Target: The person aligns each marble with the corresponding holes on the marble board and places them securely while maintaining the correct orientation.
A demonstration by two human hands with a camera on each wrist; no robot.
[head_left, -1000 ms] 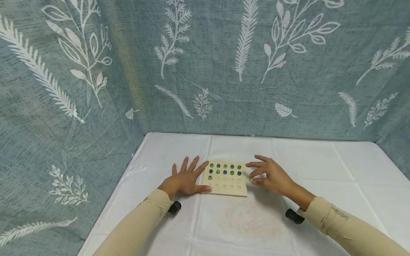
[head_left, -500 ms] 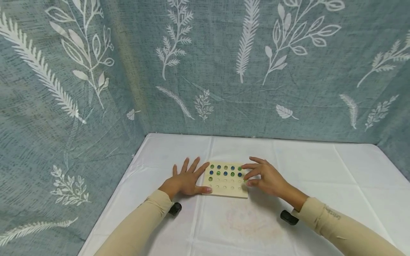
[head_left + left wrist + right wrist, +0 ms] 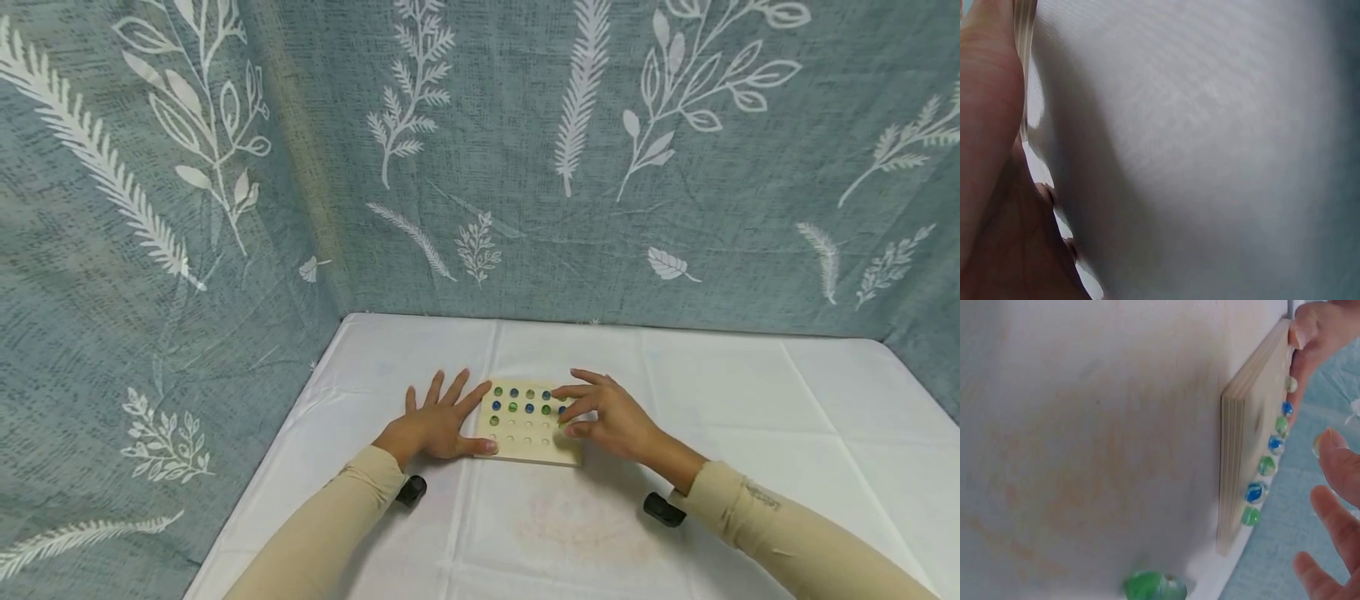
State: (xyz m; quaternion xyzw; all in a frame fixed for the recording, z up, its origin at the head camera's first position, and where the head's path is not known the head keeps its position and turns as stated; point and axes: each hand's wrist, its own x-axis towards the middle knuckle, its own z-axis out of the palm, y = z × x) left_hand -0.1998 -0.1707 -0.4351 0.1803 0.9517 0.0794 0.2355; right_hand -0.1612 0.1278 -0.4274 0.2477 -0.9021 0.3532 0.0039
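Your left forearm [image 3: 318,525] extends from between seven and eight o'clock; your left hand [image 3: 431,427] shows its back, fingers [image 3: 454,388] fanned from twelve to past one, thumb toward three. Your right forearm [image 3: 787,525] extends from four o'clock; your right hand [image 3: 613,418] points toward nine, thumb and index finger pinching.

Just below the head view's middle, your board [image 3: 519,433] is pale cream, its edge [image 3: 1232,450] striped tan; your marbles [image 3: 529,408] are blue and green, some swirled white. Your cloth [image 3: 750,400] is white with a faint orange-brown stain [image 3: 581,521] at lower centre, the curtain [image 3: 510,108] above grey-blue with white leaf prints [image 3: 666,263], and your sleeves [image 3: 330,512] are beige.
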